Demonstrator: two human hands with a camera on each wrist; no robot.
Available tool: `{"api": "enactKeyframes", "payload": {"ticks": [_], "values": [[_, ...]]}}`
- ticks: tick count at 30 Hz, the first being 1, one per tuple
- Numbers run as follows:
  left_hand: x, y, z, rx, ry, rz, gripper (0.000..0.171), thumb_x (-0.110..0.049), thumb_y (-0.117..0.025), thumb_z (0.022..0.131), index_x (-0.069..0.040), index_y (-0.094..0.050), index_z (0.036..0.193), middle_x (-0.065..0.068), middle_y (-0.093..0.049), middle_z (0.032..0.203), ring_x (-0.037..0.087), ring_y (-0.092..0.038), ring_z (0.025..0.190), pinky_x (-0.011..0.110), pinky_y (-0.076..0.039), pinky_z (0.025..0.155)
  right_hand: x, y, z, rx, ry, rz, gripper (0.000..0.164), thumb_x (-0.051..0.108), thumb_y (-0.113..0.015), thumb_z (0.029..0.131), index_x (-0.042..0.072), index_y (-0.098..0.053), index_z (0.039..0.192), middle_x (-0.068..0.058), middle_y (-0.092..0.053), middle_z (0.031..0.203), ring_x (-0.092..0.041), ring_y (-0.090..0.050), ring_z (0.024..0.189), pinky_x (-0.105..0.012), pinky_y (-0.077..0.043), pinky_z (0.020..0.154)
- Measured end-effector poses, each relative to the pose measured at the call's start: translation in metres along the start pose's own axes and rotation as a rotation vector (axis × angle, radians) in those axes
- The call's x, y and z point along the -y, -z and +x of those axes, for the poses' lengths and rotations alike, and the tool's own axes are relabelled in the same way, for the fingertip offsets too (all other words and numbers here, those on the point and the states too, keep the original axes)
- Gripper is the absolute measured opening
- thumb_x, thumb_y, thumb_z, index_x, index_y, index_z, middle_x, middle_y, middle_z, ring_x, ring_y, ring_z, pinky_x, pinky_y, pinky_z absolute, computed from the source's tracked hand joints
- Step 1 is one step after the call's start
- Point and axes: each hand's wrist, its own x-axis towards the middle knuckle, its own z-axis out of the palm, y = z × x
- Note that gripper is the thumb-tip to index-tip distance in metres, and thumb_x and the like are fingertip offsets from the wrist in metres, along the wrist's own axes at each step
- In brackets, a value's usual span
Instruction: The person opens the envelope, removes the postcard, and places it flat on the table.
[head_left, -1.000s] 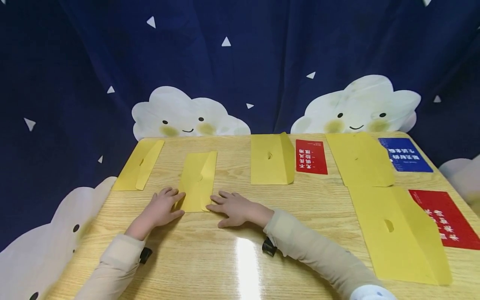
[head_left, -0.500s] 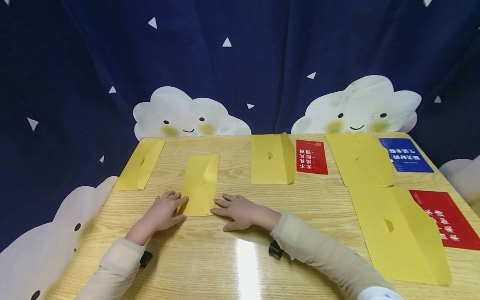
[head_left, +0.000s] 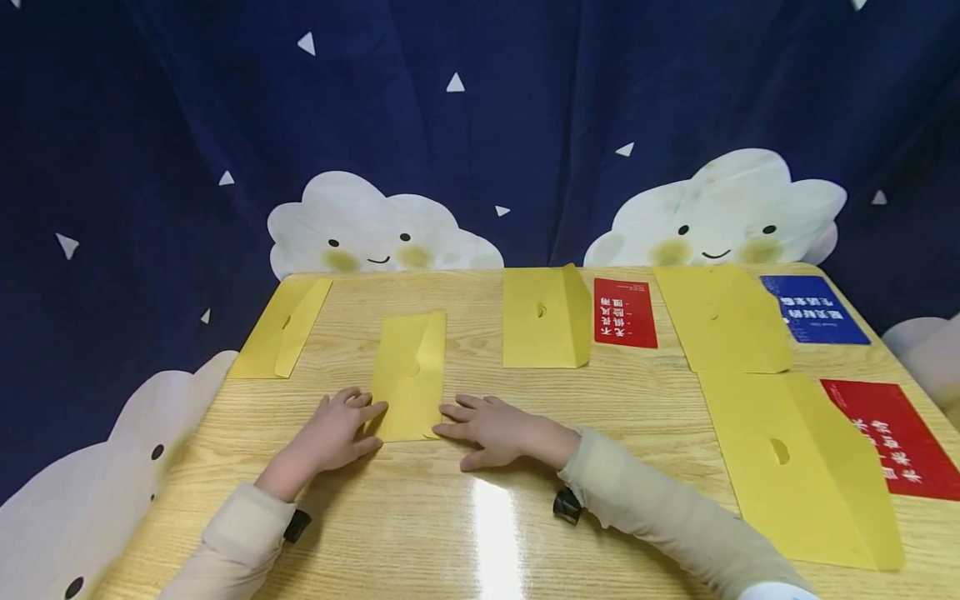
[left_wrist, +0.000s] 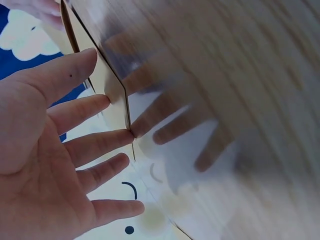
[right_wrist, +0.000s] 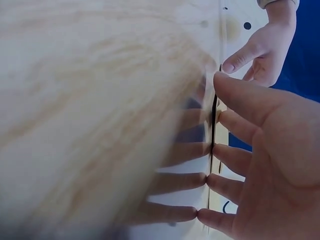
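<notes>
A yellow envelope [head_left: 408, 379] with its flap on the right side lies on the wooden table, left of the middle. My left hand [head_left: 337, 433] touches its left edge near the bottom corner, fingers extended. At the opposite edge, my right hand [head_left: 495, 431] rests with spread fingers, the fingertips on the envelope's lower right corner. In the left wrist view the straight fingers [left_wrist: 100, 145] meet the envelope's edge [left_wrist: 112, 90]. The right wrist view has the right fingertips [right_wrist: 215, 182] against the tabletop, the other hand showing beyond.
Other yellow envelopes lie at the far left [head_left: 281, 329], back middle [head_left: 536, 321], back right [head_left: 716, 321] and front right [head_left: 795, 467]. Red cards [head_left: 626, 312] [head_left: 918, 467] and a blue card [head_left: 821, 310] lie beside or partly under them. A dark blue curtain [head_left: 420, 108] hangs behind the table [head_left: 420, 517].
Both hands have slid the yellow envelope slightly to the right and toward the near edge. The other envelopes and the cards stay where they were.
</notes>
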Motion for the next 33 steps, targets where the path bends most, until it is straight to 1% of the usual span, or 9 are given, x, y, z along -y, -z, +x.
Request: {"api": "enactKeyframes", "payload": {"ticks": [3, 7, 11, 15, 17, 20, 24, 28, 33], "values": [[-0.001, 0.0, 0.0, -0.008, -0.011, 0.0, 0.05, -0.026, -0.068, 0.081, -0.002, -0.056, 0.123, 0.027, -0.051, 0.122, 0.044, -0.038, 0.119, 0.068, -0.028, 0.087, -0.002, 0.002, -0.001, -0.014, 0.015, 0.019, 0.06, 0.04, -0.054, 0.089, 0.018, -0.035, 0.142, -0.009, -0.025, 0.148, -0.03, -0.018, 0.135, -0.049, -0.023, 0.104], [0.004, 0.001, 0.005, -0.08, -0.035, -0.039, 0.048, -0.024, -0.067, 0.082, 0.002, -0.056, 0.121, 0.024, -0.057, 0.116, 0.041, -0.05, 0.109, 0.058, -0.038, 0.087, -0.008, 0.006, 0.005, -0.112, -0.007, 0.094, 0.059, 0.036, -0.056, 0.089, 0.01, -0.038, 0.139, -0.015, -0.032, 0.143, -0.034, -0.024, 0.132, -0.046, -0.024, 0.104], [0.015, 0.004, 0.015, -0.158, -0.029, -0.109, 0.05, -0.022, -0.067, 0.082, 0.007, -0.054, 0.121, 0.023, -0.059, 0.112, 0.038, -0.057, 0.099, 0.048, -0.046, 0.081, -0.016, 0.012, 0.016, -0.255, -0.117, 0.18, 0.061, 0.035, -0.062, 0.086, 0.006, -0.043, 0.136, -0.017, -0.044, 0.135, -0.033, -0.035, 0.126, -0.045, -0.028, 0.102], [0.027, 0.007, 0.028, -0.181, -0.016, -0.167, 0.059, -0.024, -0.07, 0.079, 0.007, -0.049, 0.125, 0.026, -0.052, 0.118, 0.041, -0.054, 0.102, 0.052, -0.044, 0.082, -0.025, 0.017, 0.031, -0.343, -0.208, 0.212, 0.068, 0.038, -0.067, 0.081, 0.005, -0.043, 0.135, -0.018, -0.047, 0.129, -0.033, -0.04, 0.12, -0.045, -0.034, 0.097], [0.032, 0.008, 0.036, -0.168, -0.027, -0.192, 0.068, -0.027, -0.072, 0.077, 0.007, -0.045, 0.129, 0.029, -0.045, 0.124, 0.044, -0.048, 0.108, 0.054, -0.04, 0.086, -0.029, 0.019, 0.038, -0.348, -0.233, 0.219, 0.073, 0.04, -0.069, 0.079, 0.005, -0.041, 0.136, -0.02, -0.042, 0.133, -0.035, -0.036, 0.123, -0.048, -0.033, 0.097], [0.039, 0.007, 0.046, -0.12, -0.045, -0.203, 0.082, -0.032, -0.075, 0.074, 0.007, -0.037, 0.134, 0.03, -0.034, 0.135, 0.048, -0.032, 0.121, 0.059, -0.029, 0.095, -0.035, 0.02, 0.048, -0.307, -0.269, 0.208, 0.081, 0.047, -0.067, 0.078, 0.007, -0.035, 0.14, -0.019, -0.03, 0.143, -0.037, -0.025, 0.13, -0.052, -0.027, 0.1], [0.046, 0.006, 0.055, -0.009, -0.031, -0.176, 0.093, -0.042, -0.076, 0.07, 0.003, -0.032, 0.139, 0.025, -0.026, 0.142, 0.046, -0.017, 0.129, 0.069, -0.018, 0.093, -0.04, 0.018, 0.058, -0.224, -0.3, 0.173, 0.089, 0.056, -0.064, 0.076, 0.011, -0.028, 0.144, -0.015, -0.018, 0.149, -0.036, -0.012, 0.135, -0.055, -0.019, 0.102], [0.05, 0.004, 0.059, 0.101, 0.011, -0.16, 0.097, -0.05, -0.073, 0.069, -0.002, -0.03, 0.141, 0.023, -0.022, 0.145, 0.046, -0.01, 0.131, 0.075, -0.011, 0.088, -0.041, 0.015, 0.063, -0.151, -0.319, 0.158, 0.09, 0.06, -0.06, 0.076, 0.014, -0.024, 0.145, -0.01, -0.013, 0.151, -0.033, -0.005, 0.137, -0.055, -0.014, 0.104], [0.048, 0.005, 0.059, 0.149, 0.037, -0.171, 0.096, -0.05, -0.073, 0.069, -0.002, -0.031, 0.141, 0.023, -0.02, 0.146, 0.045, -0.007, 0.132, 0.074, -0.007, 0.09, -0.042, 0.012, 0.064, -0.122, -0.327, 0.152, 0.09, 0.062, -0.058, 0.077, 0.016, -0.023, 0.145, -0.007, -0.011, 0.151, -0.031, -0.003, 0.137, -0.055, -0.011, 0.104]]}}
